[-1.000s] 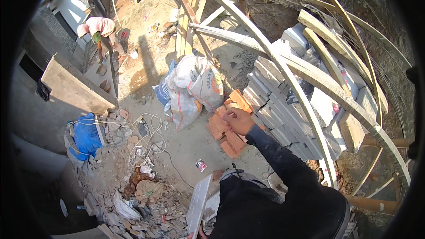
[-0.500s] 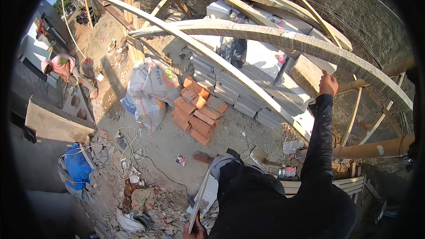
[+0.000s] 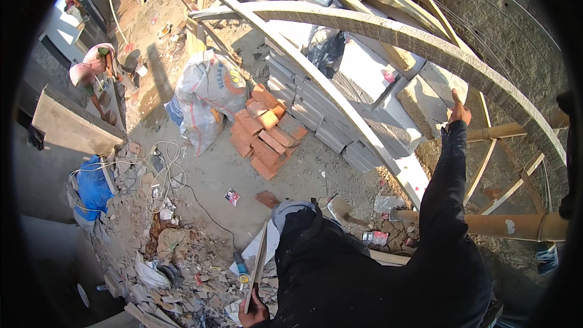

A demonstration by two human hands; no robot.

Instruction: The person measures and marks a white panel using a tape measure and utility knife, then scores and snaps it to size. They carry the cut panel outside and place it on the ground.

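My left hand, low in the view, is closed round the lower end of a thin flat board, seen nearly edge-on. Past the board a teal power tool with a cord lies on the rubble, apart from my hand. At the end of my outstretched arm, my right hand is by the edge of a pale block on the stack. One finger points up along that block, and I see nothing in the hand. Whether it touches the block I cannot tell.
Long curved-looking timbers cross above the stacked grey-white blocks. Red bricks and white sacks stand left of them. Rubble and a blue bag lie at lower left. Another person crouches at far left.
The view has shifted a little. My right hand has gone from bent fingers against the block to one finger stretched out. The power tool now shows beside the board in my left hand.
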